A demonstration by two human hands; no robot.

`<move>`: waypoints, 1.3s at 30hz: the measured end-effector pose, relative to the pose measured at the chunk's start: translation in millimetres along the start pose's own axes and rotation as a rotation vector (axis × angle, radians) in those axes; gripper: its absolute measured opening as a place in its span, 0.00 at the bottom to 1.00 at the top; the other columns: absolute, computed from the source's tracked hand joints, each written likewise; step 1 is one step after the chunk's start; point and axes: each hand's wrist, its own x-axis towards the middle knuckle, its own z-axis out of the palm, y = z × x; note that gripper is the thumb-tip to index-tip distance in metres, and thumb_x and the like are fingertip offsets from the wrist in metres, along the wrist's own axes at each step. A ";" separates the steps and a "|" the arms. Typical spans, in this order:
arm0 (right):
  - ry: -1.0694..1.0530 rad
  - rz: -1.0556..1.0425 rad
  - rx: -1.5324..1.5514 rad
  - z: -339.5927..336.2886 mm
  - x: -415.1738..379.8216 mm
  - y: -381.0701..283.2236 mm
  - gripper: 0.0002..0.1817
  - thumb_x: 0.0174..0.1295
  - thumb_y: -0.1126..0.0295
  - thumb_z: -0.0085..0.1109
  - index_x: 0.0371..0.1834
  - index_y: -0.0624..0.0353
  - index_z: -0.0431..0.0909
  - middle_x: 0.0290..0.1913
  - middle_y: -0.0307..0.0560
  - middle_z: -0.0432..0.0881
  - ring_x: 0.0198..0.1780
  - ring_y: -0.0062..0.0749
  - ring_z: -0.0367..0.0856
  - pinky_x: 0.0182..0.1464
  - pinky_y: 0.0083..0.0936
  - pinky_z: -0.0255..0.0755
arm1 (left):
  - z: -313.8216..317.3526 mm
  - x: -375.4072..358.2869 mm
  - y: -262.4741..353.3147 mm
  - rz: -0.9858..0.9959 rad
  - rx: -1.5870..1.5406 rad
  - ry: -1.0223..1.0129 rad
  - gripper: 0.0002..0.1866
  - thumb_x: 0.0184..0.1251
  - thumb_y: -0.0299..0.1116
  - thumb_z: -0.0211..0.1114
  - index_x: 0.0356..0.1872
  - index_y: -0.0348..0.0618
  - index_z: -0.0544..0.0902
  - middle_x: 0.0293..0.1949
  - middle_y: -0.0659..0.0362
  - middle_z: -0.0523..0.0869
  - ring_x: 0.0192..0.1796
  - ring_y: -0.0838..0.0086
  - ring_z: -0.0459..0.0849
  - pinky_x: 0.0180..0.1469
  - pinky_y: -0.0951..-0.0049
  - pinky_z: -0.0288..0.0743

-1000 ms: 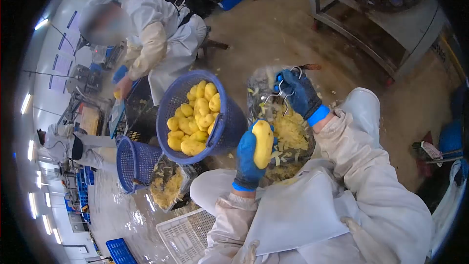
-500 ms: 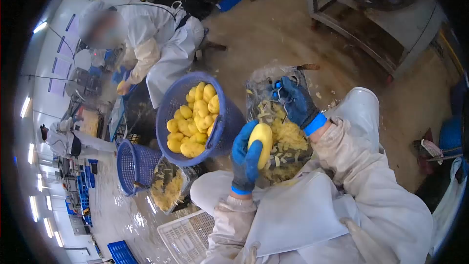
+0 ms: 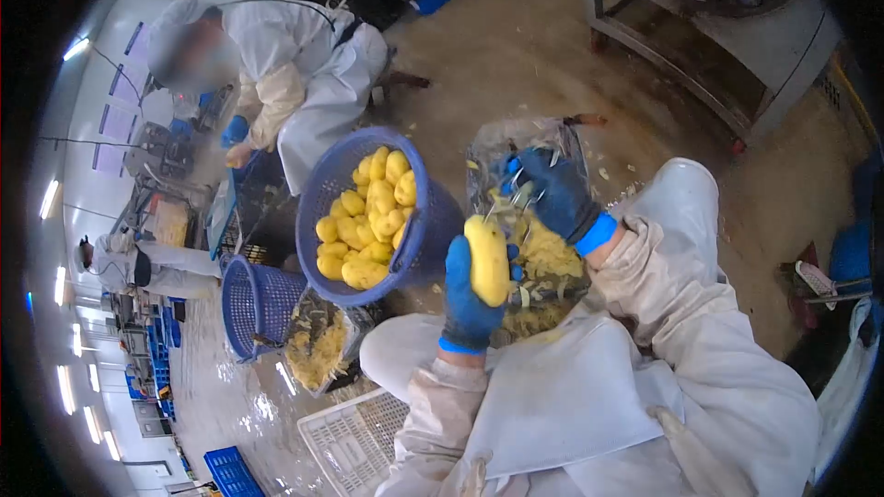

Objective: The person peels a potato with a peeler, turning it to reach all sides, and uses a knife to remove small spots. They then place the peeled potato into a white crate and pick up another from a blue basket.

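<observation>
In my left hand (image 3: 471, 306), gloved in blue, is a peeled yellow potato (image 3: 488, 260), held upright with its upper end free. My right hand (image 3: 552, 191), also gloved, is closed around a peeler (image 3: 523, 195) just above and right of the potato; glove and blur hide part of the tool. Beneath both hands lies a heap of peelings (image 3: 550, 253) in a plastic-lined crate (image 3: 479, 166). To the left, a blue basket (image 3: 433, 237) holds several peeled potatoes (image 3: 378, 207).
A smaller blue basket (image 3: 241, 313) and a crate with peelings (image 3: 318, 350) stand at the left. A white crate (image 3: 354, 442) lies near my knee. A co-worker (image 3: 295, 64) bends at the upper left; another person (image 3: 120, 262) is farther back. A metal machine (image 3: 709, 55) stands upper right.
The potato has turned more upright in my left hand and moved slightly up. My right hand with the peeler has moved a little down and left, nearer the potato.
</observation>
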 end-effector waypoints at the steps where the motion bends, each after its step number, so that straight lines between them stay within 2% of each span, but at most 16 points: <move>1: -0.061 0.092 0.127 10.2 -10.6 -2.6 0.13 0.68 0.63 0.47 0.39 0.62 0.76 0.32 0.40 0.79 0.34 0.23 0.76 0.38 0.23 0.72 | -11.1 0.0 0.7 -0.108 -0.065 -0.119 0.25 0.69 0.52 0.48 0.56 0.44 0.71 0.47 0.54 0.79 0.41 0.66 0.80 0.35 0.68 0.79; 4: -0.009 -0.186 -0.460 -35.2 21.7 12.3 0.13 0.68 0.62 0.47 0.39 0.61 0.76 0.34 0.41 0.79 0.36 0.24 0.77 0.40 0.23 0.72 | 4.6 -2.9 6.3 -0.252 -0.246 -0.226 0.25 0.68 0.54 0.47 0.56 0.47 0.71 0.48 0.54 0.79 0.43 0.64 0.80 0.37 0.67 0.79; 5: 0.141 -0.094 -0.132 -28.3 20.7 -9.6 0.13 0.68 0.61 0.48 0.39 0.61 0.76 0.35 0.42 0.79 0.35 0.25 0.77 0.39 0.24 0.73 | 6.7 -4.3 10.1 -0.267 -0.274 -0.236 0.25 0.68 0.54 0.47 0.56 0.47 0.71 0.47 0.54 0.79 0.42 0.64 0.80 0.36 0.66 0.79; 10: -0.122 0.097 -0.125 8.5 -7.1 -18.5 0.13 0.68 0.63 0.47 0.40 0.62 0.75 0.35 0.44 0.79 0.38 0.27 0.79 0.42 0.25 0.74 | -4.3 9.2 4.5 -0.293 -0.236 -0.330 0.25 0.69 0.54 0.46 0.56 0.47 0.71 0.47 0.53 0.80 0.39 0.62 0.81 0.33 0.68 0.79; 12: -0.131 -0.451 -0.902 -17.4 9.3 -0.7 0.12 0.68 0.67 0.46 0.43 0.62 0.76 0.42 0.43 0.80 0.38 0.28 0.79 0.45 0.25 0.72 | 11.7 1.3 5.0 -0.243 -0.178 -0.207 0.25 0.69 0.54 0.45 0.56 0.46 0.71 0.47 0.52 0.80 0.37 0.63 0.82 0.31 0.70 0.79; 14: -0.070 -0.273 -0.454 -28.8 20.0 -1.9 0.12 0.68 0.66 0.46 0.43 0.62 0.75 0.42 0.43 0.80 0.38 0.27 0.79 0.45 0.24 0.72 | 3.7 1.5 13.3 -0.324 -0.259 -0.368 0.25 0.70 0.54 0.44 0.56 0.45 0.71 0.47 0.51 0.80 0.36 0.63 0.82 0.29 0.71 0.77; 15: 0.008 -0.087 -0.013 -29.0 22.2 -5.2 0.13 0.68 0.66 0.45 0.44 0.63 0.75 0.42 0.43 0.80 0.38 0.27 0.79 0.45 0.24 0.71 | 13.7 -1.3 10.1 -0.194 -0.162 -0.114 0.25 0.69 0.53 0.45 0.56 0.45 0.71 0.47 0.51 0.80 0.37 0.64 0.81 0.30 0.71 0.77; 18: -0.051 0.158 0.115 -1.5 3.6 7.5 0.14 0.70 0.64 0.42 0.42 0.62 0.76 0.40 0.43 0.81 0.37 0.26 0.79 0.44 0.23 0.72 | 0.7 9.5 6.5 -0.269 -0.168 -0.407 0.26 0.69 0.54 0.45 0.57 0.46 0.71 0.47 0.51 0.79 0.42 0.64 0.80 0.32 0.70 0.77; 20: -0.056 -0.106 -0.272 -30.2 20.9 14.8 0.13 0.68 0.59 0.47 0.37 0.58 0.74 0.34 0.41 0.79 0.36 0.22 0.77 0.40 0.20 0.72 | 4.3 4.6 7.8 -0.274 -0.186 -0.312 0.25 0.69 0.54 0.45 0.56 0.46 0.72 0.47 0.52 0.80 0.43 0.64 0.80 0.34 0.69 0.77; 22: 0.156 -0.066 -0.016 -39.0 26.6 0.7 0.13 0.68 0.59 0.46 0.38 0.58 0.74 0.35 0.40 0.79 0.35 0.22 0.76 0.41 0.19 0.71 | 9.8 4.0 13.2 -0.267 -0.204 -0.212 0.25 0.69 0.54 0.46 0.55 0.47 0.72 0.46 0.53 0.80 0.44 0.64 0.80 0.35 0.69 0.78; 29: -0.052 0.010 -0.271 8.3 -7.7 -17.5 0.14 0.68 0.62 0.47 0.38 0.60 0.77 0.34 0.39 0.80 0.36 0.21 0.76 0.42 0.21 0.70 | 5.8 14.2 -7.0 -0.036 -0.090 0.020 0.23 0.65 0.57 0.50 0.49 0.53 0.76 0.40 0.60 0.83 0.40 0.67 0.83 0.34 0.64 0.81; 30: -0.010 -0.102 -0.492 -8.4 5.8 -13.7 0.14 0.68 0.62 0.47 0.39 0.60 0.79 0.35 0.40 0.82 0.38 0.22 0.76 0.43 0.24 0.71 | -11.3 19.4 0.9 -0.219 -0.177 -0.205 0.23 0.65 0.58 0.51 0.48 0.52 0.76 0.39 0.59 0.82 0.38 0.65 0.82 0.33 0.65 0.81; 31: 0.047 0.015 -0.125 -14.1 12.0 -17.7 0.15 0.68 0.61 0.45 0.34 0.60 0.77 0.33 0.40 0.79 0.35 0.23 0.76 0.41 0.21 0.69 | -3.4 15.0 4.8 -0.230 -0.254 -0.067 0.23 0.65 0.58 0.51 0.47 0.52 0.76 0.38 0.58 0.82 0.37 0.64 0.82 0.32 0.65 0.80; 36: -0.036 -0.040 -0.340 9.6 -11.8 3.8 0.16 0.69 0.60 0.44 0.35 0.59 0.77 0.31 0.40 0.79 0.35 0.25 0.76 0.41 0.25 0.70 | 9.6 16.2 0.8 -0.148 -0.274 0.090 0.25 0.64 0.58 0.51 0.48 0.50 0.76 0.38 0.54 0.81 0.34 0.61 0.81 0.28 0.67 0.79; 38: 0.039 -0.170 -0.677 -12.8 6.8 -1.9 0.13 0.68 0.65 0.44 0.42 0.61 0.77 0.37 0.41 0.80 0.40 0.27 0.77 0.46 0.24 0.69 | -16.7 21.3 -2.0 -0.307 -0.322 -0.209 0.24 0.66 0.56 0.50 0.50 0.49 0.75 0.40 0.53 0.80 0.37 0.59 0.81 0.33 0.64 0.80; 39: 0.106 -0.210 -0.348 -21.0 16.5 -0.9 0.14 0.68 0.64 0.44 0.42 0.62 0.77 0.35 0.40 0.79 0.38 0.27 0.77 0.45 0.24 0.69 | 1.5 11.9 6.2 -0.308 -0.408 -0.044 0.24 0.67 0.55 0.49 0.52 0.47 0.73 0.43 0.52 0.80 0.41 0.59 0.81 0.39 0.63 0.80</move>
